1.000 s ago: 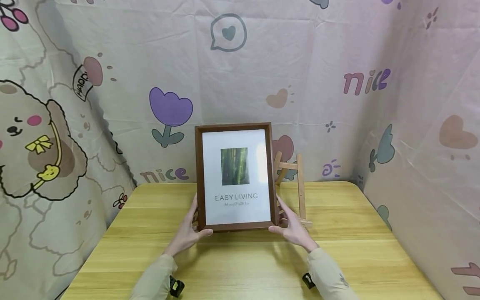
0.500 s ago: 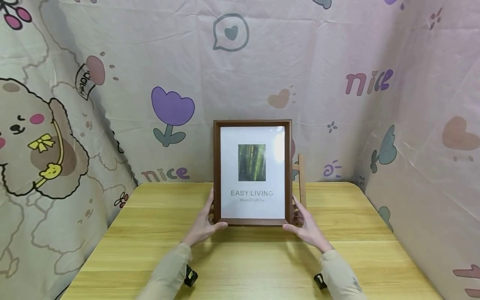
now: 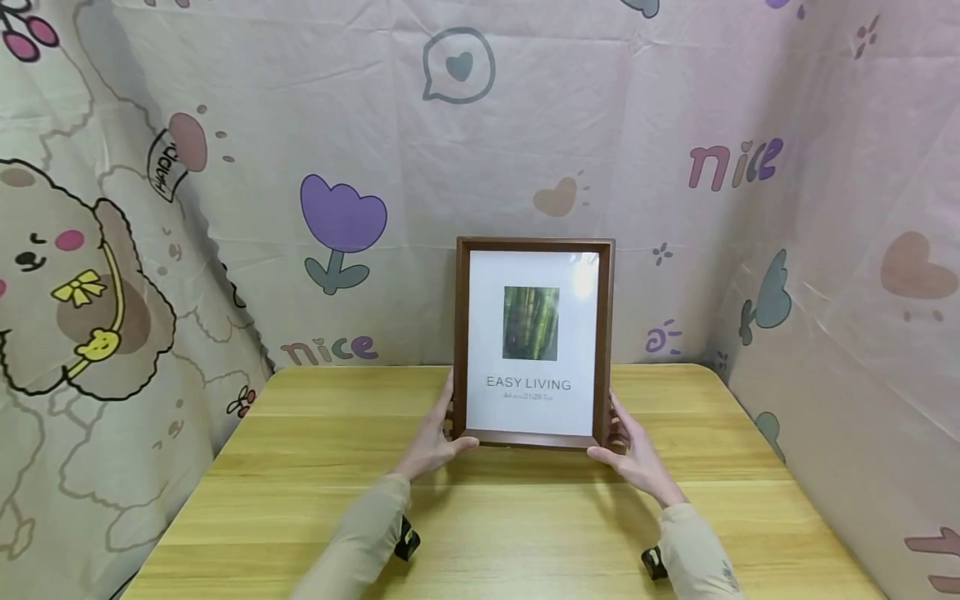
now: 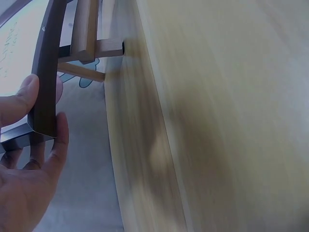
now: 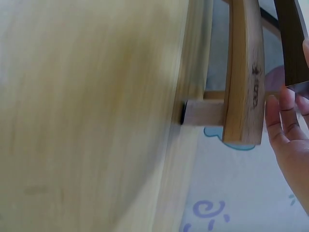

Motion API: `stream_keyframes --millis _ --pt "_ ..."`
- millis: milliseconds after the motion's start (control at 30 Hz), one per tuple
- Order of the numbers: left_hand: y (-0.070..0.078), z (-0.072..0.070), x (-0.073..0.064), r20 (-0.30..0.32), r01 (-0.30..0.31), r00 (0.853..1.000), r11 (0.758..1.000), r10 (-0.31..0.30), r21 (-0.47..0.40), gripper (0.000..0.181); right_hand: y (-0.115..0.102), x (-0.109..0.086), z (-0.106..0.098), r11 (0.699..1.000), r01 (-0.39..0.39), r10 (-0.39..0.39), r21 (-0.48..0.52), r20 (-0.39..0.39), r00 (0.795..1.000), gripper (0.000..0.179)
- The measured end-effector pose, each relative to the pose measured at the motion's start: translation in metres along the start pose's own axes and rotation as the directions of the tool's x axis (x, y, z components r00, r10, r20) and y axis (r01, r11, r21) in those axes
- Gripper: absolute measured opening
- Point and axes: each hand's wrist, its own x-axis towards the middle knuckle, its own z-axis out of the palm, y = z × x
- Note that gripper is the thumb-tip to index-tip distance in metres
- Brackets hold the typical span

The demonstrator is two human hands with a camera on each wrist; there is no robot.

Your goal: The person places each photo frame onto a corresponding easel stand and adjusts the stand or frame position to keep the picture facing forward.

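Note:
A brown picture frame (image 3: pixel 532 408) with a white "EASY LIVING" sheet and a small green bamboo picture is held upright, leaning slightly back. My left hand (image 3: pixel 432 440) grips its lower left corner, thumb on the front, fingers behind. At the lower right corner, my right hand (image 3: pixel 637 454) holds it the same way. The frame covers the small wooden easel in the head view. Both wrist views show the easel (image 5: pixel 245 82) standing on the table, its ledge close beside the frame's bottom edge. In the left wrist view, the frame's dark edge (image 4: pixel 47 63) hangs above the tabletop.
The light wood table (image 3: pixel 255 508) has rounded back corners. A printed cloth (image 3: pixel 480 150) with flowers, hearts and words hangs right behind it and along both sides. Black wrist cameras (image 3: pixel 407 540) sit at the cuffs of the beige sleeves.
Both hands have carried the picture frame to the right and slightly up. It has straightened from a small tilt and now covers the easel that showed at its right side before.

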Motion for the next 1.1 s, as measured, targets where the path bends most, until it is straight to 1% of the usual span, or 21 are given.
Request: stream_keyframes --millis 67,167,300,400,467,700,767,967,1100 --pt "0.0 0.004 0.004 0.006 -0.011 1.0 1.0 0.011 -0.001 0.119 0.003 -0.001 -0.003 1.0 0.021 -0.021 0.01 -0.01 1.0 0.103" --pt "0.001 0.009 0.009 0.017 -0.024 1.0 1.0 0.024 -0.008 0.119 0.006 -0.004 -0.007 0.999 0.032 -0.033 -0.025 -0.036 0.999 0.101" --pt "0.002 0.016 0.015 0.026 -0.034 0.999 0.999 0.035 -0.027 0.119 0.008 -0.006 -0.013 0.997 0.011 -0.015 -0.079 -0.058 0.998 0.101" --pt "0.001 0.021 0.02 0.03 -0.045 0.998 0.998 0.046 -0.053 0.119 0.008 -0.008 -0.016 0.996 -0.017 0.011 -0.089 -0.064 0.998 0.103" --pt "0.002 0.024 0.023 0.036 -0.047 0.998 0.996 0.049 -0.071 0.12 0.009 -0.008 -0.018 0.997 -0.024 0.019 -0.072 -0.064 0.998 0.103" --pt "0.003 0.033 0.032 0.052 -0.038 0.998 0.989 0.046 -0.141 0.122 0.017 -0.009 -0.021 0.998 -0.008 0.012 0.059 -0.072 0.997 0.102" --pt "0.004 0.036 0.034 0.051 -0.047 0.997 0.989 0.055 -0.141 0.122 0.02 -0.009 -0.021 0.997 -0.018 0.023 0.069 -0.079 0.997 0.102" --pt "0.002 0.042 0.038 0.046 -0.06 0.997 0.99 0.066 -0.128 0.123 0.022 -0.011 -0.023 0.994 -0.088 0.094 0.068 -0.078 0.993 0.103" --pt "0.002 0.045 0.04 0.049 -0.046 0.997 0.992 0.052 -0.119 0.121 0.02 -0.011 -0.023 0.992 -0.112 0.117 0.065 -0.078 0.99 0.104"
